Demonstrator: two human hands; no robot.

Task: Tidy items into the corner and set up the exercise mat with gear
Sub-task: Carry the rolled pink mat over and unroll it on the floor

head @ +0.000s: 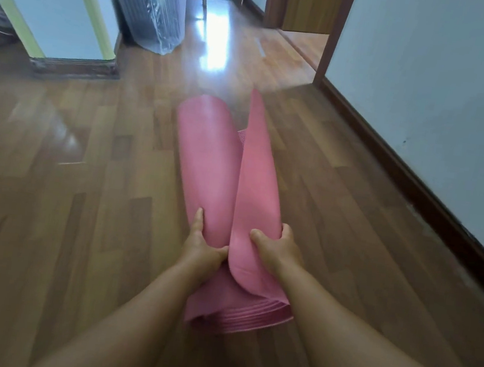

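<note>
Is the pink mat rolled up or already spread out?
Mostly rolled. The pink mat is a thick roll held in the left hand and right hand, outer flap peeling loose.

A single wide-angle view from the person's head looks forward and steeply down along both bare forearms, so the left hand (204, 247) and right hand (278, 248) sit close, low in the middle of the picture. Beyond the hands it faces along the wooden floor (86, 200) toward a doorway (303, 23). To the right of the hands, a wall (446, 95) runs away with bent lines at the edges.
</note>
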